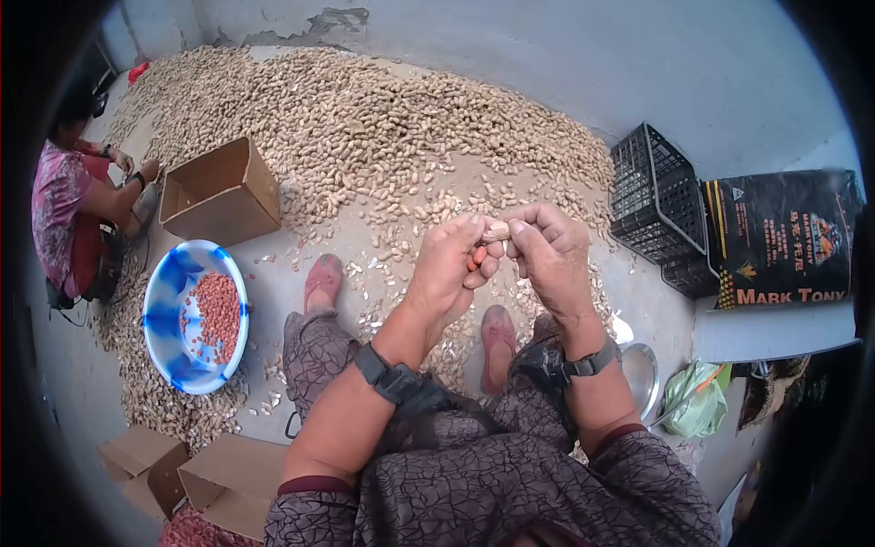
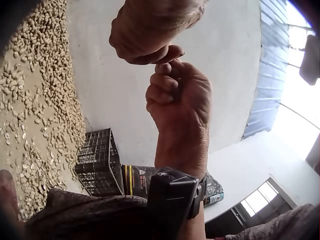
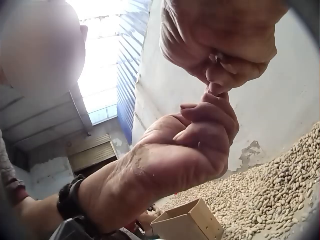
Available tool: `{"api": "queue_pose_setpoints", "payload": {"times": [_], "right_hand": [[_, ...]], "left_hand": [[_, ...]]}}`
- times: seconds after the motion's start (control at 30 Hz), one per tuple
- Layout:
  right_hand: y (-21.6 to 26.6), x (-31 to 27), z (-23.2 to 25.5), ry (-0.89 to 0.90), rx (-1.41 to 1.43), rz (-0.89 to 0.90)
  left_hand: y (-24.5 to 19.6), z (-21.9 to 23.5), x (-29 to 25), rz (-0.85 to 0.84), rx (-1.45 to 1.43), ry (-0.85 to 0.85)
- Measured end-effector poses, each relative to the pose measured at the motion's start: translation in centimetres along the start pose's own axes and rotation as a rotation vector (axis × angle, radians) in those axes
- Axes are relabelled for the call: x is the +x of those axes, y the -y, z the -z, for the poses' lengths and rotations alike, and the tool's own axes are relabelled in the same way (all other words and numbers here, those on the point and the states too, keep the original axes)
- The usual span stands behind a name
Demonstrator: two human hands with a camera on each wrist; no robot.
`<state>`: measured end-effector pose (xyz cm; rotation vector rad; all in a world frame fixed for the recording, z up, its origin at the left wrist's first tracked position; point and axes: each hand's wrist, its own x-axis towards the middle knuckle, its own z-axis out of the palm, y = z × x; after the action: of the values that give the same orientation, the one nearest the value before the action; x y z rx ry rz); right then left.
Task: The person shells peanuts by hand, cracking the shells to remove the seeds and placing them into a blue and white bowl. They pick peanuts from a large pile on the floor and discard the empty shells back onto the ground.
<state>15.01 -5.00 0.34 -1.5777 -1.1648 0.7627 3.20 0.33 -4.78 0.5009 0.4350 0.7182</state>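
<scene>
In the head view, a peanut in its shell (image 1: 497, 232) sits between the two hands, high over the floor. My left hand (image 1: 439, 264) pinches its left end, and red peanut kernels (image 1: 477, 259) lie against that hand's curled fingers. Thumb and forefinger of my right hand (image 1: 556, 260) grip the peanut's other end. Seen from the left wrist, the left hand (image 2: 155, 30) meets the right hand (image 2: 182, 97) at the fingertips, and the peanut is hidden there. From the right wrist, the right hand (image 3: 220, 40) covers most of the pinch above the left hand (image 3: 187, 145).
A broad heap of unshelled peanuts (image 1: 365, 118) spreads along the wall. A blue-and-white basin (image 1: 164, 356) holds red kernels, beside a cardboard box (image 1: 228, 201). Another person (image 1: 82, 201) crouches at left. Black crates (image 1: 656, 187) and a printed black sack (image 1: 784, 237) stand at right.
</scene>
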Motion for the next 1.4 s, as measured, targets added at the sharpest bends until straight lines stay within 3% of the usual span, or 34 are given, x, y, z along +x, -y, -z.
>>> {"api": "queue_pose_setpoints", "payload": {"times": [0.17, 0.3, 0.47, 0.53, 0.63, 0.73, 1.0, 1.13, 1.2, 1.33, 1.4], "right_hand": [[0.1, 0.2, 0.0, 0.034, 0.195, -0.118], [-0.2, 0.4, 0.3, 0.132, 0.316, -0.159], [-0.2, 0.3, 0.2, 0.146, 0.356, -0.165], [-0.1, 0.3, 0.0, 0.15, 0.374, -0.161], [-0.4, 0.2, -0.2, 0.159, 0.364, -0.247], [-0.4, 0.2, -0.6, 0.137, 0.355, -0.272], [-1.1, -0.4, -1.8, 0.034, -0.037, 0.012], [-1.3, -0.6, -1.9, 0.0, -0.056, 0.022], [-1.0, -0.7, -2.3, -0.03, 0.048, 0.025], [-1.7, -0.7, -2.8, -0.114, -0.001, 0.087], [-1.5, -0.8, -3.1, -0.119, 0.06, 0.02]], "left_hand": [[-0.2, 0.2, -0.1, -0.018, 0.002, 0.043], [-0.6, -0.9, -0.9, -0.127, 0.151, -0.044], [0.1, -0.8, -0.7, -0.259, 0.24, -0.095], [0.1, -1.0, -0.8, -0.365, 0.464, -0.146], [0.5, -1.1, -0.8, -0.451, 0.57, -0.191], [1.1, -0.7, 0.0, -0.45, 0.539, -0.183], [2.3, -0.2, 0.3, -0.473, 0.456, -0.251], [2.5, 0.1, 0.7, -0.453, 0.32, -0.206], [2.4, 0.0, 0.6, -0.451, 0.345, -0.213], [2.3, -0.4, 0.2, -0.462, 0.379, -0.28], [2.7, -0.2, 0.4, -0.503, 0.441, -0.307]]}}
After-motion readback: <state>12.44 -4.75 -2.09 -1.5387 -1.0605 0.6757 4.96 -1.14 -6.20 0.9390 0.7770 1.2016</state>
